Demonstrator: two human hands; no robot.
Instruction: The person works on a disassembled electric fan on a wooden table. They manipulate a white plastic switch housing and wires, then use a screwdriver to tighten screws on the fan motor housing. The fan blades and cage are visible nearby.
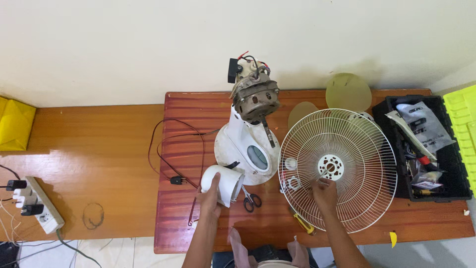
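A white cover (pixel 225 183) is gripped by the left hand (pixel 210 197); the grille (pixel 338 168) is pinched by the right hand (pixel 325 191) fingers.

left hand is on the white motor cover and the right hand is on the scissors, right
Not quite. The left hand is on the white motor cover, but the right hand rests on the wire fan guard; the scissors lie untouched between them, as the head view shows.
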